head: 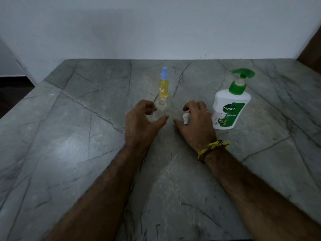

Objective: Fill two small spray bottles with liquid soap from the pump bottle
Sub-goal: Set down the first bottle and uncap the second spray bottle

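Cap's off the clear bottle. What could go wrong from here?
1. The clear bottle stands open and looks empty, with the left hand curled loosely around it; a nudge might tip it.
2. The right hand holds the white spray cap and sits close to the pump bottle; pumping one-handed may miss the narrow neck.
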